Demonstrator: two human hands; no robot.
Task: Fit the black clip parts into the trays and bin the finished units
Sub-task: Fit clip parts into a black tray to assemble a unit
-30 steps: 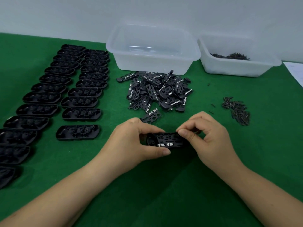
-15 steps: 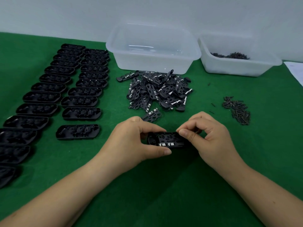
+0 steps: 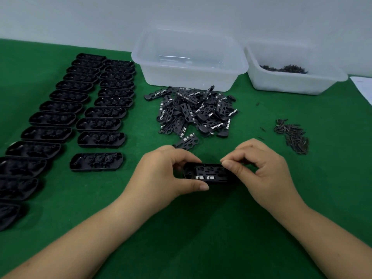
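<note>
Both my hands hold one tray over the green worktop point(image 3: 201, 238).

My left hand point(image 3: 165, 174) and right hand point(image 3: 263, 170) curl fingers round the tray point(image 3: 207, 175), a clip seated inside. Beyond: clip pile point(image 3: 193, 111), spare trays point(image 3: 96, 115), screws point(image 3: 291, 137), clear bin point(image 3: 189, 59), second bin point(image 3: 291, 77), white wall; leftmost trays cut off.

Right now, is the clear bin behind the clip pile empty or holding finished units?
Empty, as far as the view shows: the clear bin shows only bare translucent plastic with glare inside, and no black units.
</note>
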